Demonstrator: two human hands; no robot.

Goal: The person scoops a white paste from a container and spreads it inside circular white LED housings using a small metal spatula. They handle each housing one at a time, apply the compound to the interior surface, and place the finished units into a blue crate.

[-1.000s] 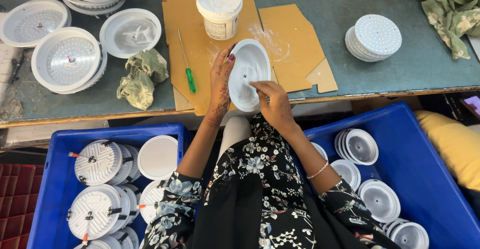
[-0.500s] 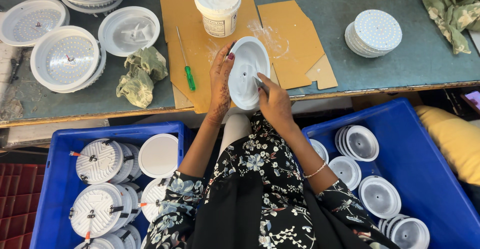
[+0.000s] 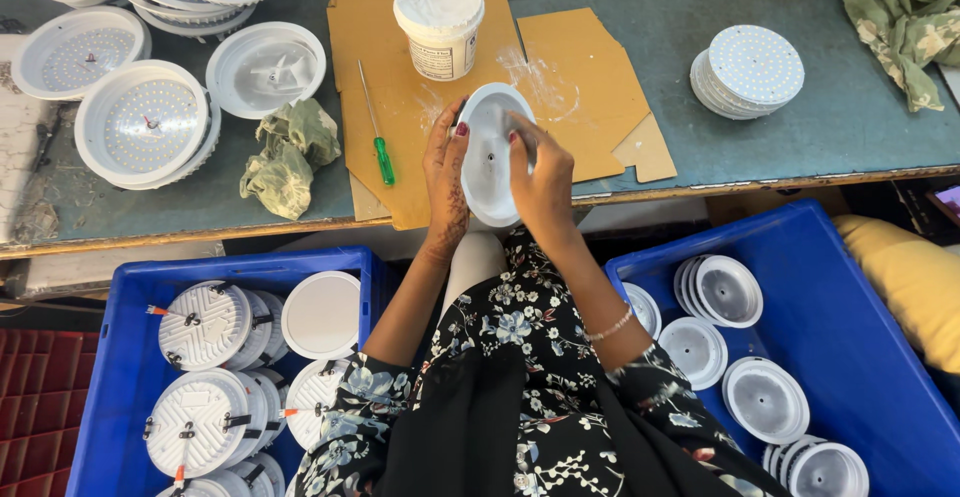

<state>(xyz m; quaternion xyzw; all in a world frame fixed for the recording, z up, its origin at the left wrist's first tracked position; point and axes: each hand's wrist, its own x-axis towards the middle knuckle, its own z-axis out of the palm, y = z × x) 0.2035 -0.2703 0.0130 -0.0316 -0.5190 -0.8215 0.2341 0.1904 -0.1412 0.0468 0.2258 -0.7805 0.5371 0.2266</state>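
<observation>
Both hands, left hand [image 3: 447, 182] and right hand [image 3: 541, 172], grip a white housing [image 3: 487, 152] over the cardboard-covered bench [image 3: 420, 107].

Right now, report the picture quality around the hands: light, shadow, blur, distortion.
Head view: even, soft light, with only faint shadows under the white round housing. The left hand is sharp; the right hand is slightly soft at the fingertips. Mild glare on the white tub lid. The table edge bows a little, showing wide-angle distortion.

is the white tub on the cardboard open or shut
Shut: a white lid covers the top of the white tub, which stands upright on the cardboard. Nothing inside shows.
</observation>
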